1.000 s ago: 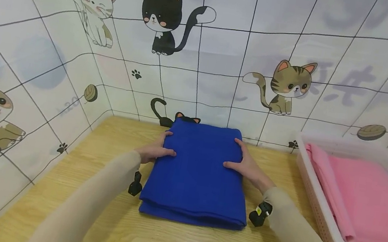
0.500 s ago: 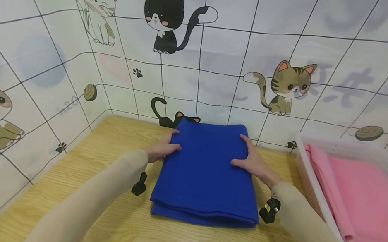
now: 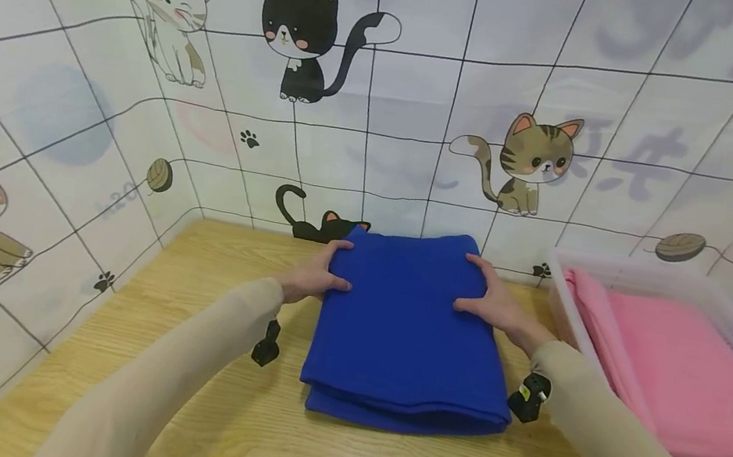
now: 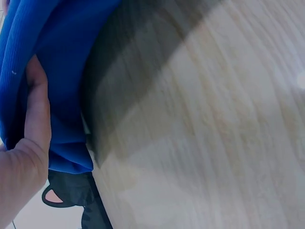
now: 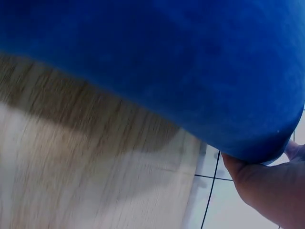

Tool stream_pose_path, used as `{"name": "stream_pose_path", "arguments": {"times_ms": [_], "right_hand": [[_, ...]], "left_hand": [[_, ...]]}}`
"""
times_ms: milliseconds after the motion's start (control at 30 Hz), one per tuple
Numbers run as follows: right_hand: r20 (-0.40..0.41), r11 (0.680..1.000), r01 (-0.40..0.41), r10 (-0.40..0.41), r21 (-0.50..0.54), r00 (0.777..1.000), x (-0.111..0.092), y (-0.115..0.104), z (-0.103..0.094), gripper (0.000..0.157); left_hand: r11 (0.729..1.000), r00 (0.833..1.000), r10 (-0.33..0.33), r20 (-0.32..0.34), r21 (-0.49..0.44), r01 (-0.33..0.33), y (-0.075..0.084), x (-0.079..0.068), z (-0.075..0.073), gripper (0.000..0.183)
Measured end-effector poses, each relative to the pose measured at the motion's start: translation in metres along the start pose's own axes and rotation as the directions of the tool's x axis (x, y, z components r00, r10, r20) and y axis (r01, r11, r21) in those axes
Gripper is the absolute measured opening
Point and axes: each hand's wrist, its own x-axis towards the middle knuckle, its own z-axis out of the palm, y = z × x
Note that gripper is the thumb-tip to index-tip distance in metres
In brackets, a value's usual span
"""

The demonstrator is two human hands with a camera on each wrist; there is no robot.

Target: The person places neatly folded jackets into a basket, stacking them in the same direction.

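Note:
A folded blue cloth point(image 3: 411, 330) lies across the middle of the head view, its layers open at the near edge. My left hand point(image 3: 315, 271) grips its left side, thumb on top. In the left wrist view the thumb of that hand point(image 4: 35, 109) presses along the cloth point(image 4: 66, 76). On the opposite side my right hand point(image 3: 497, 303) grips the cloth, with thumb and fingers spread around the edge. The right wrist view shows that hand point(image 5: 271, 186) at a corner of the cloth point(image 5: 190, 62), above the shadowed table. Fingers under the cloth are hidden.
A white plastic basket point(image 3: 570, 314) stands on the right, holding folded pink cloth point(image 3: 688, 363). The wooden table point(image 3: 225, 413) ends at a wall point(image 3: 413, 109) covered with cartoon cats. Another wall side point(image 3: 21, 114) closes in on the left.
Both hands have moved to the right with the blue cloth between them, closer to the basket. The cloth has turned slightly. The head view has shifted a little.

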Motion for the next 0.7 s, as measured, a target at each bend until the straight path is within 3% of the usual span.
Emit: {"name": "stream_pose_path", "arguments": {"times_ms": [233,567,700], "right_hand": [[0.026,1.000,-0.018,0.017,0.023,1.000,-0.004,-0.005,-0.017,0.093],[0.040,0.994,-0.067,0.063,0.089,0.997,-0.008,-0.007,-0.040,0.090],[0.032,0.997,-0.061,0.060,0.053,0.998,-0.009,-0.009,-0.048,0.088]], "left_hand": [[0.999,0.998,0.037,0.044,-0.021,-0.036,0.008,0.004,0.001,0.082],[0.993,0.996,0.077,0.043,-0.091,-0.072,0.020,0.006,0.004,0.081],[0.990,0.994,0.100,0.052,-0.103,-0.095,0.025,0.004,0.005,0.081]]}}
